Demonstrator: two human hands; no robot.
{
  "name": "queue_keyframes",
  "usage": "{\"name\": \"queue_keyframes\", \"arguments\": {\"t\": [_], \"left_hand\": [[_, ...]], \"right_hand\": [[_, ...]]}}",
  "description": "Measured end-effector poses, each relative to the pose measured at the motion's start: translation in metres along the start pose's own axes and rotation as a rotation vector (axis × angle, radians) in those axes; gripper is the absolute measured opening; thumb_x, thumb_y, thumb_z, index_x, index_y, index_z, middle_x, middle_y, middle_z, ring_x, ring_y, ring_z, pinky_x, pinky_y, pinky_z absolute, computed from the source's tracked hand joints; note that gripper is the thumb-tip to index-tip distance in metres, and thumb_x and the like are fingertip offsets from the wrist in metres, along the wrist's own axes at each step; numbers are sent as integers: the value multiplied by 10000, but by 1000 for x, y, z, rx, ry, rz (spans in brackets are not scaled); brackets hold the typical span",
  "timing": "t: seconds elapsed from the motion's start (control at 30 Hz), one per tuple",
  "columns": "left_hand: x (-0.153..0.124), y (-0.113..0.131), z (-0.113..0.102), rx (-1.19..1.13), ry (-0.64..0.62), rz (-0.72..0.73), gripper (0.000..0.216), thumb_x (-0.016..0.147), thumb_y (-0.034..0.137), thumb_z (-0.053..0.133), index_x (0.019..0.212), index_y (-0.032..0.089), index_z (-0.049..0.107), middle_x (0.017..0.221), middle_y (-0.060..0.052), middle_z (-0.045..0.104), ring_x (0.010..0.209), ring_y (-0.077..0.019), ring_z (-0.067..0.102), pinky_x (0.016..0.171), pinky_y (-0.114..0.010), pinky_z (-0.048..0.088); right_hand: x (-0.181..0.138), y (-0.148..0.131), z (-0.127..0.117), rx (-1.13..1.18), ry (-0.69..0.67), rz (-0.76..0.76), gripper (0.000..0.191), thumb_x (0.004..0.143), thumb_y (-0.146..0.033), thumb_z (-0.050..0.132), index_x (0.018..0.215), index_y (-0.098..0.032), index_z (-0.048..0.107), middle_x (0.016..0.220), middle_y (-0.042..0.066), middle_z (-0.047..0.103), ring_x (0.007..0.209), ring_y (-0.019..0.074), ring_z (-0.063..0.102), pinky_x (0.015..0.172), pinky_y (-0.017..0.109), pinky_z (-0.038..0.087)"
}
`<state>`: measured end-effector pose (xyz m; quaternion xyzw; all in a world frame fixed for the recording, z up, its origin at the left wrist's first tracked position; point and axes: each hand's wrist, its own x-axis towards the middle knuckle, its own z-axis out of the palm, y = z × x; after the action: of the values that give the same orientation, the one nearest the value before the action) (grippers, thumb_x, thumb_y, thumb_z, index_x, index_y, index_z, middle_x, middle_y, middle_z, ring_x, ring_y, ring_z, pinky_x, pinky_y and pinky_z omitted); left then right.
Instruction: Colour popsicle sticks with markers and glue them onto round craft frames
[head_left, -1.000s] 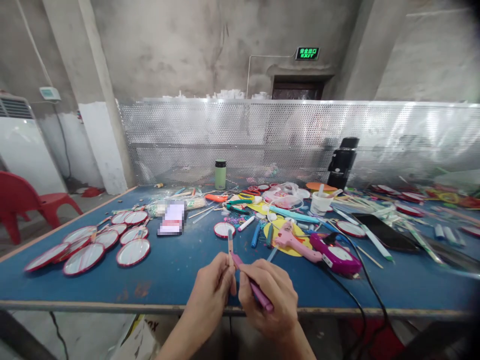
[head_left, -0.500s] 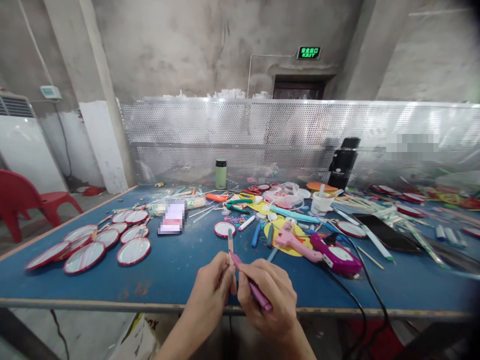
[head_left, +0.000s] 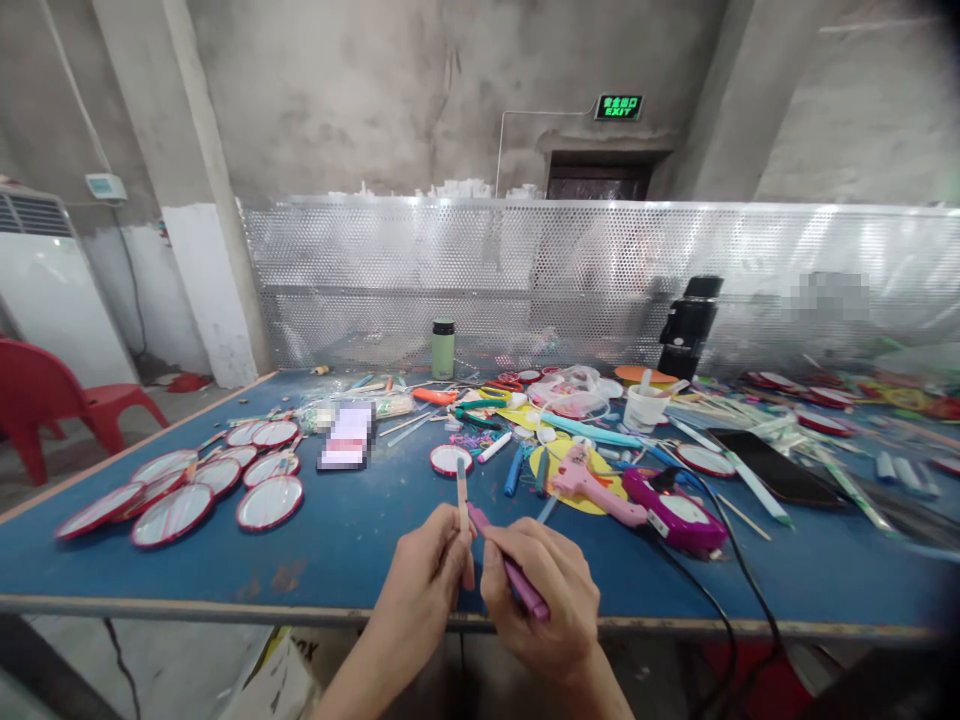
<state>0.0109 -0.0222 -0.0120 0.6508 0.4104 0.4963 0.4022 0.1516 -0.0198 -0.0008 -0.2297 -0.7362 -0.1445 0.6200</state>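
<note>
Between the fingers of my left hand [head_left: 426,565] a flat wooden craft stick [head_left: 462,492] stands upright, its upper end greyish-blue. My right hand [head_left: 544,590] grips a purple marker [head_left: 525,585] like a pen, its tip beside the stick; whether the tip touches the wood I cannot tell. Just beyond the stick lies a small round white disc with a red rim [head_left: 451,460]. Blue markers [head_left: 514,470] and a white marker [head_left: 495,447] lie to its right.
Several red-rimmed discs [head_left: 172,513] and a phone [head_left: 347,436] lie on the left. On the right are a pink glue gun [head_left: 596,485], a purple device [head_left: 679,515] with cables, and a dark phone [head_left: 776,467]. A green bottle [head_left: 443,350] and black flask [head_left: 690,325] stand behind.
The purple marker's tip has moved slightly away from the craft stick, to the right, with my right hand. My left hand still holds the stick in nearly the same place.
</note>
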Motion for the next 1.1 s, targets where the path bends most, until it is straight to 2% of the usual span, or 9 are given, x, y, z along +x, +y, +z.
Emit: {"name": "queue_keyframes", "arguments": {"t": [0.17, 0.33, 0.47, 0.8, 1.1], "left_hand": [[-2, 1, 0, 4, -11, -3, 337, 983, 452, 444, 790, 185, 514, 620, 65, 423, 553, -100, 367, 526, -213, 304], [-2, 0, 0, -3, -1, 3, 331, 982, 448, 448, 792, 186, 517, 639, 60, 438, 568, -103, 380, 536, -212, 311], [-1, 0, 0, 2, 0, 12, 330, 982, 432, 450, 763, 191, 499, 636, 57, 442, 574, -106, 389, 543, -212, 316], [0, 1, 0, -6, 7, 26, 331, 977, 433, 450, 745, 198, 470, 624, 60, 447, 566, -105, 388, 542, -211, 318], [-1, 1, 0, 2, 8, 6, 331, 979, 430, 445, 742, 200, 464, 605, 62, 458, 548, -102, 388, 526, -210, 310]], "right_hand": [[2, 1, 0, -16, 28, -15, 163, 850, -39, 592, 967, -138, 645, 694, 34, 643, 599, 143, 608, 585, 278, 491], [2, 1, -1, -2, -15, 6, 164, 861, -56, 590, 986, -144, 649, 719, 38, 658, 607, 144, 620, 599, 283, 510], [2, 1, 0, -5, 19, -3, 173, 851, -44, 598, 981, -142, 655, 722, 40, 661, 616, 149, 633, 603, 281, 513], [2, 1, 0, 27, -50, -12, 190, 860, -55, 579, 1011, -150, 641, 710, 34, 651, 594, 148, 609, 579, 282, 500], [3, -1, -1, 6, -18, -32, 175, 858, -53, 584, 994, -144, 647, 715, 36, 655, 610, 148, 619, 592, 286, 502]]}}
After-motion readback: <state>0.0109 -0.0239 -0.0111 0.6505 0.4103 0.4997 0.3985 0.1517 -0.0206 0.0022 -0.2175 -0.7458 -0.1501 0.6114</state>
